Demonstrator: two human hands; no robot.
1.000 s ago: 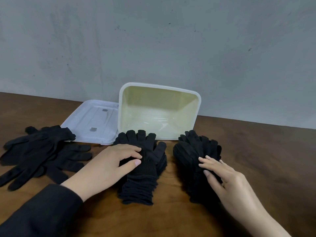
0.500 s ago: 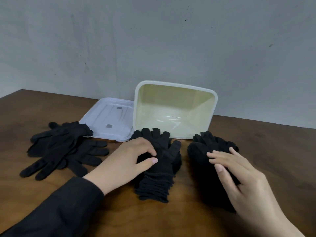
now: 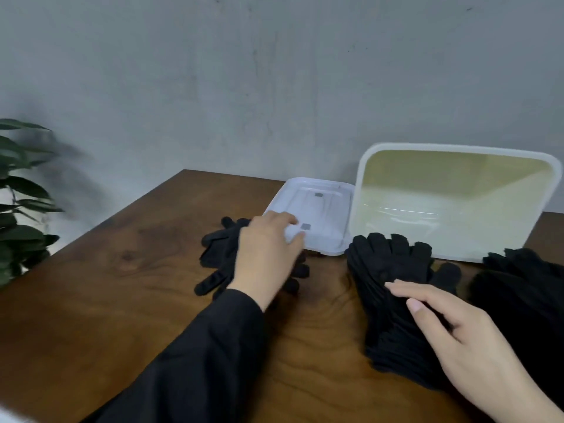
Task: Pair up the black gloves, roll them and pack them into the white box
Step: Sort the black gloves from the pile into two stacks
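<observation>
The white box (image 3: 366, 178) stands tipped toward me at the back right, its pale inside empty. In front of it lies a stack of black gloves (image 3: 387, 270), and a second black stack (image 3: 518, 288) lies to its right. A loose heap of black gloves (image 3: 219, 254) lies left of the box's lid. My left hand (image 3: 265, 254) hovers over that heap with fingers relaxed, holding nothing that I can see. My right hand (image 3: 451, 337) rests with straight fingers on the near part of the middle stack.
The white lid (image 3: 323, 206) lies flat left of the box. A leafy plant (image 3: 21, 203) stands beyond the table's left edge. A grey wall rises right behind the wooden table (image 3: 106, 300).
My left hand left the middle stack and moved left to the loose heap. My right hand shifted from the right stack onto the middle one. The view swung left.
</observation>
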